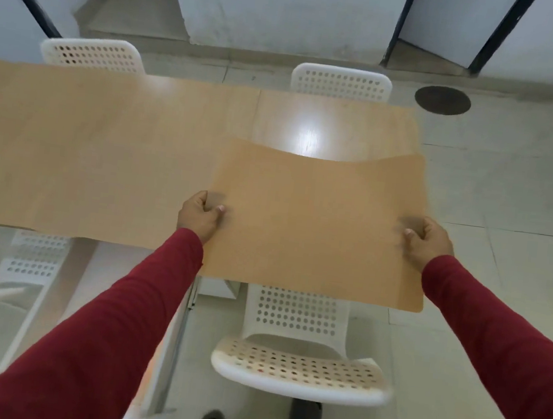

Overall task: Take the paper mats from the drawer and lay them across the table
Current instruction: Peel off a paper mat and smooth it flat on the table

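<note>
left hand [200,216] and right hand [428,242] pinch the paper mat's [315,220] side edges, seemingly stretching it flat above the table [333,126].

I took the setting for a canteen: white perforated plastic chairs [300,350] flanked a long glossy wooden table [312,124] on pale floor tiles [510,201].

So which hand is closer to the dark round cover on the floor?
Right. The right hand grips the paper mat's right edge, below the dark round cover. The left hand grips the mat's left edge, far off to the cover's left.
</note>
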